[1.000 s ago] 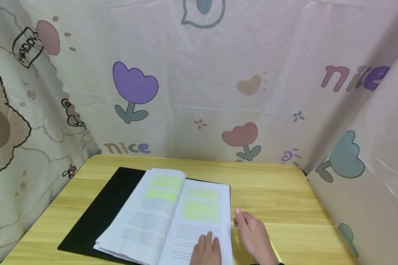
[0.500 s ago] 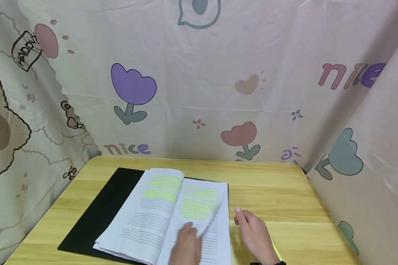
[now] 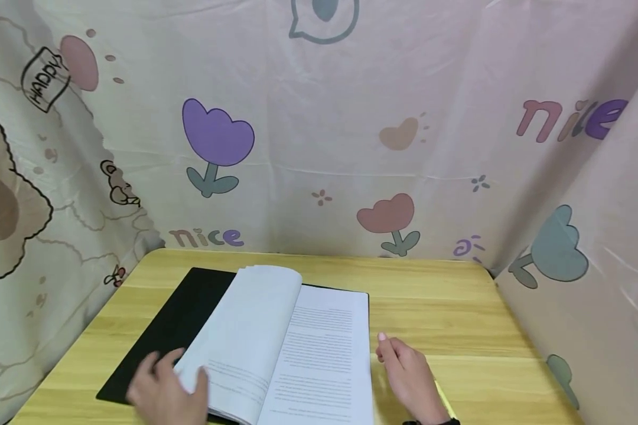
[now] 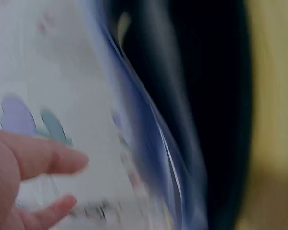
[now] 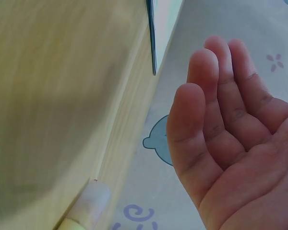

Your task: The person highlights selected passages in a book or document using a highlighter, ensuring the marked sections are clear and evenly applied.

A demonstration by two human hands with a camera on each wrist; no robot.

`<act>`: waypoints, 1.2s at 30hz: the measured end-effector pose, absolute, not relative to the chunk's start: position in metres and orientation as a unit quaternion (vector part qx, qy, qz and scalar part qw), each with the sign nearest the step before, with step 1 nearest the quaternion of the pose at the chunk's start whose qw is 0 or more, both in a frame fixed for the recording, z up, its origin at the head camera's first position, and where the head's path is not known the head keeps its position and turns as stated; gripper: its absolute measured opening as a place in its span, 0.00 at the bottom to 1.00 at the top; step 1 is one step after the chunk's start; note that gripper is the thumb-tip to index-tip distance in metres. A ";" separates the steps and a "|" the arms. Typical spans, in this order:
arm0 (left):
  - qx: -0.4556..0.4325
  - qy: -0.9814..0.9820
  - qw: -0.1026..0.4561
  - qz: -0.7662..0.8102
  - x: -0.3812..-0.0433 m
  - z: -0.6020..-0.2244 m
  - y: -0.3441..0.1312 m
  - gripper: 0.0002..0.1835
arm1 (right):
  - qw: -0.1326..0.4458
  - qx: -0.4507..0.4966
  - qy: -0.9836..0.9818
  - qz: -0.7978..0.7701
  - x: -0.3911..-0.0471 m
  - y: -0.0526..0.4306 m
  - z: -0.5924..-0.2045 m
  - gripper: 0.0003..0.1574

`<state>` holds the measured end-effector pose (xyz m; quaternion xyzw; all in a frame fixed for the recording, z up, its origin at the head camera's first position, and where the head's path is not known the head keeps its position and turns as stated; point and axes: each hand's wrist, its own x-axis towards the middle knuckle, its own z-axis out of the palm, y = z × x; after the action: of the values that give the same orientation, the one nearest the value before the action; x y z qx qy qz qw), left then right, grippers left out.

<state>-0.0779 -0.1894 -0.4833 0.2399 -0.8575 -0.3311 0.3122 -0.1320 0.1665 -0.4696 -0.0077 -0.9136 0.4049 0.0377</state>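
Observation:
A stack of printed sheets (image 3: 319,354) lies spread like an open book on a black folder (image 3: 165,336). Its left page is mostly blank with a few lines low down; text fills much of the right one. My left hand (image 3: 170,392) is at the left page's lower outer edge, fingers apart. In the left wrist view, thumb and finger (image 4: 53,158) stand apart from the blurred page edges (image 4: 139,115). To the right of the folder, my right hand (image 3: 406,375) holds nothing, its fingers (image 5: 185,129) loosely bent. A yellow pen (image 3: 443,398) lies beside the right wrist.
The wooden table (image 3: 436,307) has bare surface right of the folder and along its far edge. A printed cloth curtain (image 3: 319,118) hangs behind the table and on both sides.
My left hand turned a leaf from right to left and moved to the left side. The yellow-highlighted pages gave way to unmarked ones. My right hand stayed in place.

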 end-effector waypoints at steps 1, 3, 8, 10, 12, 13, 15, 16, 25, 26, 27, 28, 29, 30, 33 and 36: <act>0.187 -0.860 0.344 -0.328 -0.080 -0.485 -0.180 0.25 | 0.038 -0.009 -0.913 0.406 -0.132 0.167 -0.470 0.29; 0.069 -0.867 0.382 -0.312 -0.086 -0.489 -0.158 0.22 | 0.038 -0.012 -0.912 0.408 -0.132 0.168 -0.472 0.28; -0.127 -0.919 0.247 -0.280 -0.090 -0.492 -0.104 0.20 | 0.034 -0.015 -0.912 0.408 -0.132 0.170 -0.472 0.28; -0.152 -0.937 0.136 -0.285 -0.089 -0.491 -0.090 0.22 | 0.032 -0.016 -0.912 0.408 -0.132 0.171 -0.472 0.27; -0.146 -0.943 0.043 -0.295 -0.088 -0.492 -0.083 0.29 | 0.032 -0.017 -0.912 0.408 -0.132 0.171 -0.471 0.26; -0.137 -0.944 0.015 -0.300 -0.088 -0.493 -0.083 0.32 | 0.031 -0.016 -0.912 0.408 -0.132 0.171 -0.471 0.25; -0.106 -0.949 -0.017 -0.298 -0.086 -0.496 -0.087 0.37 | 0.034 -0.011 -0.914 0.405 -0.132 0.171 -0.471 0.22; -0.087 -0.953 -0.024 -0.290 -0.086 -0.498 -0.091 0.39 | 0.037 -0.008 -0.915 0.403 -0.132 0.171 -0.472 0.20; 0.020 -0.972 -0.044 -0.230 -0.085 -0.509 -0.125 0.42 | 0.019 0.038 -0.926 0.375 -0.131 0.172 -0.475 0.07; 0.015 -0.973 -0.043 -0.227 -0.086 -0.510 -0.126 0.41 | 0.009 0.048 -0.927 0.371 -0.131 0.173 -0.475 0.07; 0.008 -0.974 -0.040 -0.222 -0.086 -0.511 -0.125 0.41 | -0.002 0.058 -0.928 0.369 -0.131 0.174 -0.475 0.08; -0.001 -0.976 -0.036 -0.216 -0.086 -0.512 -0.125 0.41 | -0.014 0.069 -0.927 0.367 -0.131 0.174 -0.475 0.08; -0.010 -0.977 -0.030 -0.209 -0.086 -0.513 -0.123 0.42 | -0.024 0.077 -0.926 0.369 -0.131 0.175 -0.475 0.09; -0.019 -0.979 -0.025 -0.203 -0.086 -0.514 -0.121 0.42 | -0.030 0.083 -0.925 0.370 -0.131 0.175 -0.475 0.10; -0.048 -0.978 -0.013 -0.205 -0.086 -0.517 -0.113 0.42 | -0.034 0.076 -0.929 0.360 -0.132 0.174 -0.476 0.11; -0.077 -0.973 -0.011 -0.215 -0.086 -0.518 -0.104 0.41 | -0.026 0.052 -0.941 0.333 -0.132 0.174 -0.474 0.11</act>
<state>-0.0861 -0.1036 -0.5176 -0.0773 -0.9735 -0.2150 -0.0109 -0.1324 0.1742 -0.4743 0.0520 -0.9410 0.3335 -0.0262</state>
